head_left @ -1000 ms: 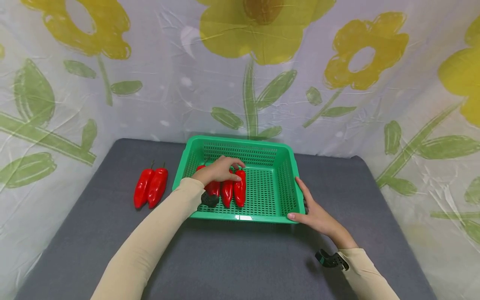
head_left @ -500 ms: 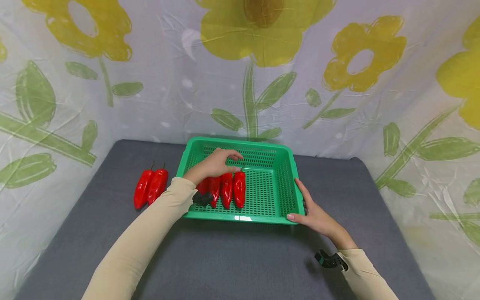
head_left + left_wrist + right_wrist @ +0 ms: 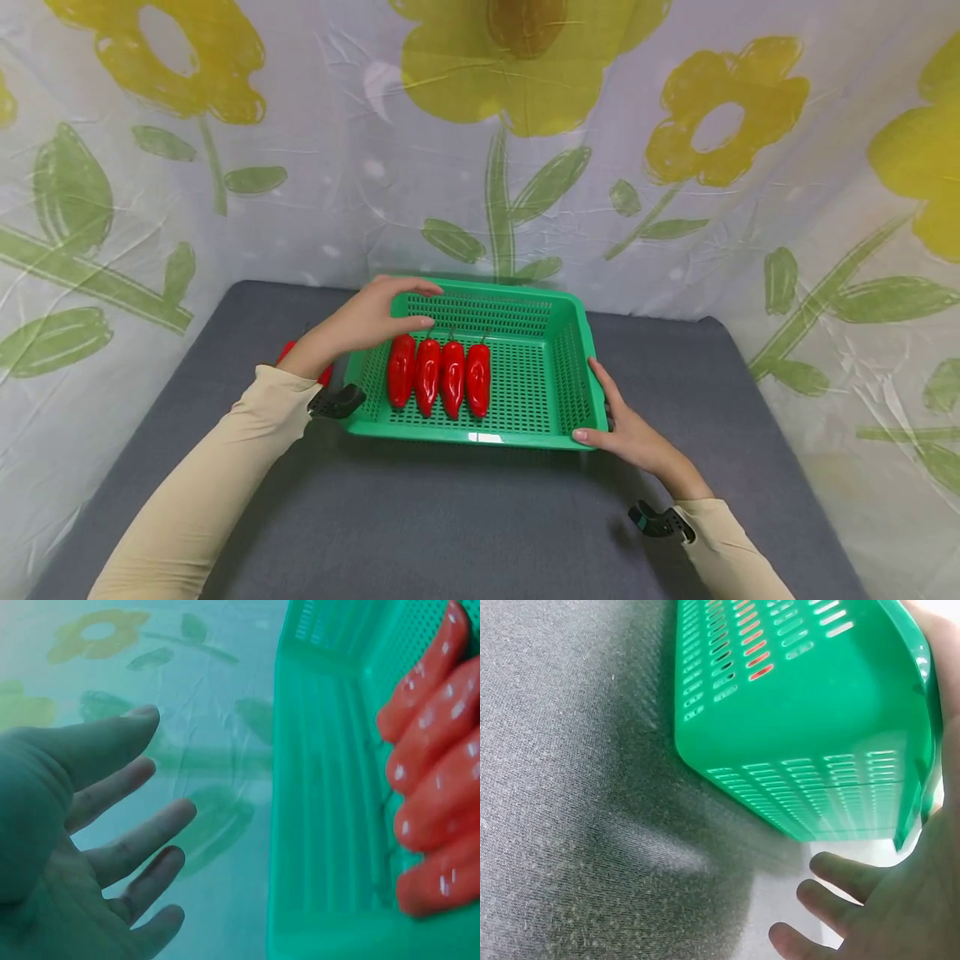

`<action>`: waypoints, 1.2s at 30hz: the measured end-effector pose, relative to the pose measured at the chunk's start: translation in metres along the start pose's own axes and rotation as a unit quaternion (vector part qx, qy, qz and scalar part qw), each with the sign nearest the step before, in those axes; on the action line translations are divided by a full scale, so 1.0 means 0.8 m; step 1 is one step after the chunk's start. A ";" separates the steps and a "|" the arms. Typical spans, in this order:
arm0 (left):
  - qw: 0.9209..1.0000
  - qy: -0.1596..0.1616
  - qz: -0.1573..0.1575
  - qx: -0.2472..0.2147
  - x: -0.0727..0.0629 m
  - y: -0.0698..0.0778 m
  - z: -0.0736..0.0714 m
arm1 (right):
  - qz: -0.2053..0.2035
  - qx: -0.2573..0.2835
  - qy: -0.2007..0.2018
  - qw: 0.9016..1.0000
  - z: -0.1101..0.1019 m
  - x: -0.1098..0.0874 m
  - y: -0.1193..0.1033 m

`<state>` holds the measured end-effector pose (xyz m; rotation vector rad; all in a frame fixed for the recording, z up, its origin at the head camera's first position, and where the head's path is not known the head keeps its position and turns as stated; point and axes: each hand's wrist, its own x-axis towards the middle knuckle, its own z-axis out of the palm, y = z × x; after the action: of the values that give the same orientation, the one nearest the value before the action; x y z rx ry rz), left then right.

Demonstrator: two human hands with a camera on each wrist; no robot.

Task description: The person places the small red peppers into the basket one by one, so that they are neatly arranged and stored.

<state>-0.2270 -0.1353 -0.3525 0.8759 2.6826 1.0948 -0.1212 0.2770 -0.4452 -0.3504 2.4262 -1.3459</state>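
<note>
Four red peppers (image 3: 452,379) lay side by side in a green basket (image 3: 450,434) on the counter (image 3: 450,525).
The left hand (image 3: 363,315), fingers apart, held nothing near the basket's left end; the right hand (image 3: 639,433) was clamped on its right rim.

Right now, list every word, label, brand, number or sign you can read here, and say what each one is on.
None can be read.
Green basket: no writing seen; the bright patch on its front rim shows no legible text.
Red peppers: no labels seen.
Backdrop cloth: flowers and leaves, no lettering seen.
Dark wristband: too small to make out any marking.
</note>
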 end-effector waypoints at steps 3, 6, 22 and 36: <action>1.000 0.018 -0.003 0.004 -0.022 -0.008 -0.013 | 0.002 0.003 0.000 1.000 0.000 0.000 0.001; 0.999 0.038 -0.013 0.011 -0.045 -0.020 -0.024 | 0.001 0.011 -0.004 1.000 0.001 0.000 0.001; 0.994 0.080 -0.069 -0.012 -0.125 -0.115 -0.043 | 0.001 0.016 -0.005 1.000 0.000 -0.001 -0.002; 0.991 0.064 -0.113 -0.020 -0.156 -0.194 -0.035 | 0.001 0.020 -0.007 1.000 0.000 -0.001 -0.005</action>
<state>-0.2058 -0.3099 -0.4500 0.4938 2.7653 1.1842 -0.1200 0.2752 -0.4417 -0.3472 2.3837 -1.3839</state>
